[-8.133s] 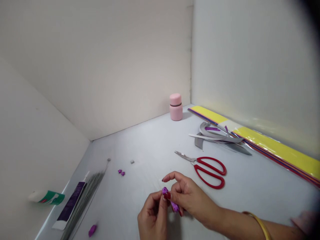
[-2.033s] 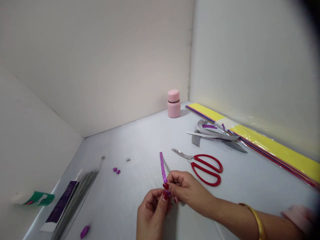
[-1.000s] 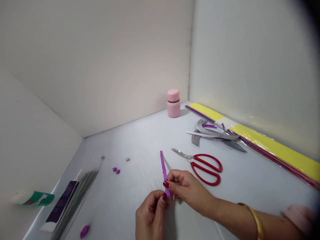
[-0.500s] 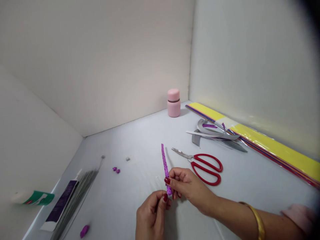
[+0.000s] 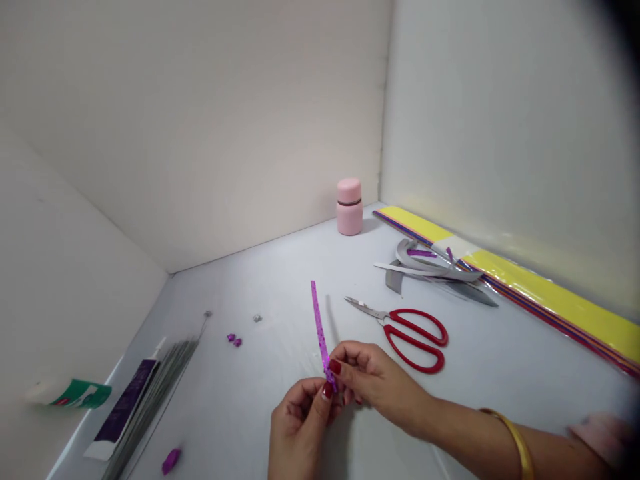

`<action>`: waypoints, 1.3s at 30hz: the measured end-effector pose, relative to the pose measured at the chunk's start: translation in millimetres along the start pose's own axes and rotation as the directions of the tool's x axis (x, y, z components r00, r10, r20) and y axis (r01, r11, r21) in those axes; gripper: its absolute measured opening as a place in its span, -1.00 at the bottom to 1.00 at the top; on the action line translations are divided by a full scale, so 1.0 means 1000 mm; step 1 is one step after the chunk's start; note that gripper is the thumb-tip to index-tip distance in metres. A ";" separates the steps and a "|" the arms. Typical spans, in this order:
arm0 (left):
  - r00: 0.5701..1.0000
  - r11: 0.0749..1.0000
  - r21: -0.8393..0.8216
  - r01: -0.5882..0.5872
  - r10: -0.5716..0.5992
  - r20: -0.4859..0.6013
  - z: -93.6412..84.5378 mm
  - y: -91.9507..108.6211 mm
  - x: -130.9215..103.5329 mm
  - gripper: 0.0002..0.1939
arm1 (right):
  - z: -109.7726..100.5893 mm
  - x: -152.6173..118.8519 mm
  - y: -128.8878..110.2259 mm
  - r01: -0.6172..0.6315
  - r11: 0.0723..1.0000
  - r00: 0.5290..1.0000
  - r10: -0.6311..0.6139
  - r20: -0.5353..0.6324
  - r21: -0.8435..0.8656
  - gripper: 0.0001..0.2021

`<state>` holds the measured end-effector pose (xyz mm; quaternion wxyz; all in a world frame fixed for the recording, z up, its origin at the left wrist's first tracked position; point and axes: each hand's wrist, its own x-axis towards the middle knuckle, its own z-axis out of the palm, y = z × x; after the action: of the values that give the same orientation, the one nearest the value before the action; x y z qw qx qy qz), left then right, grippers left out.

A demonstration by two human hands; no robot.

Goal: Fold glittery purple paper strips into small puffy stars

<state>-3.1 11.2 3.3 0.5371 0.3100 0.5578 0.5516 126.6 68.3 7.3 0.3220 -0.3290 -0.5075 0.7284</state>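
A narrow glittery purple paper strip (image 5: 318,320) stands up from between my fingers, its free end pointing away from me. My left hand (image 5: 303,420) pinches the folded lower end between thumb and index finger. Pressed against the same fold, my right hand (image 5: 370,377) also grips the strip, close beside the left fingertips. The fingers partly hide the fold. Just beyond my right hand lie red-handled scissors (image 5: 415,333), blades slightly apart and pointing left.
Small purple folded pieces (image 5: 234,340) and a silver one (image 5: 257,318) lie left, with a larger purple piece (image 5: 171,461) nearer. Thin wires (image 5: 155,400) rest beside a purple-and-white tube (image 5: 125,407). A pink bottle (image 5: 349,210), silver strips (image 5: 425,267) and yellow packaged sheets (image 5: 530,280) sit behind.
The strip's free end has tilted left, and its lower end is folded closer between my fingertips. My right fingers have shifted slightly left and down. The scissors lie still.
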 end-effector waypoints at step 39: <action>0.985 0.991 -0.125 -0.049 0.027 -0.172 0.001 0.003 -0.002 -0.75 | 0.000 -0.001 -0.007 0.044 0.991 0.997 -0.035 0.074 -0.127 -0.79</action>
<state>-2.6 10.0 7.2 0.4958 0.2370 0.5588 0.6211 128.0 68.9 14.1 0.2961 -0.3125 -0.5708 0.6992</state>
